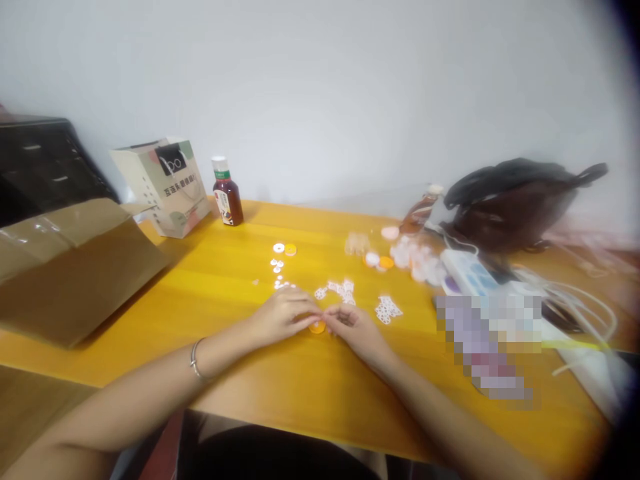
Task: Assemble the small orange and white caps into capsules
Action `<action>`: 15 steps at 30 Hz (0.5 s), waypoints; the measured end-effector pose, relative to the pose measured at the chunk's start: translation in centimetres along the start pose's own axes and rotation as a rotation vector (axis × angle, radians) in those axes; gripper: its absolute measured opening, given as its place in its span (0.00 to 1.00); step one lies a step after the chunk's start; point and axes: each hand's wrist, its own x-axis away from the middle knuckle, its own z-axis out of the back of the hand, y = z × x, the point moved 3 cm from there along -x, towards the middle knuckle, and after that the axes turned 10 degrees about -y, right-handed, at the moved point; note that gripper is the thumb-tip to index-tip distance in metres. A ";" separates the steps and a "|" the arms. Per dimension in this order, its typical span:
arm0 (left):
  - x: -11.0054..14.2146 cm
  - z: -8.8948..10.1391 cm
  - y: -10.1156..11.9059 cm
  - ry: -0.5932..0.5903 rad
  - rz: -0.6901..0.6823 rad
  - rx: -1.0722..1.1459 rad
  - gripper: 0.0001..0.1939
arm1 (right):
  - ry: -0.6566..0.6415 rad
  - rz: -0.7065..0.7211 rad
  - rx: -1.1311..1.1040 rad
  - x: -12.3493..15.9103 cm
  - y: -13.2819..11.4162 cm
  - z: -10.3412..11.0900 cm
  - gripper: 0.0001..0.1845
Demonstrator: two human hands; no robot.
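At the middle of the table, the fingertips of my left hand (291,317) and my right hand (353,328) meet over a small orange disc (317,329). Both hands have their fingers pinched together; what sits between the fingertips is too small and blurred to make out. Just beyond my left hand lie several small white round pieces (277,265), with a white ring (279,248) and an orange ring (291,250) behind them. White patterned openwork pieces (344,289) are spread beyond my right hand, and another pile (388,309) lies to its right.
On the left stand a cardboard box (85,267), a paper bag (175,190) and a dark red drink bottle (227,193). To the right are pale round pieces (415,257), another bottle (420,210), a dark bag (515,203), a power strip (470,273) and white cables (595,300).
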 end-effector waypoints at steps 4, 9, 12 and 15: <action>0.1 -0.2 -0.5 -0.015 0.010 0.022 0.10 | -0.004 0.025 0.118 0.0 0.0 0.2 0.09; 0.2 -0.8 -1.6 -0.122 0.036 0.105 0.09 | 0.100 0.206 0.440 0.3 0.2 0.2 0.10; 0.3 -1.1 -1.9 -0.148 0.039 0.138 0.08 | 0.060 0.297 0.559 0.3 0.6 -0.2 0.13; 0.1 -1.4 -1.8 -0.154 0.022 0.156 0.08 | 0.022 0.321 0.594 0.2 1.0 -0.3 0.12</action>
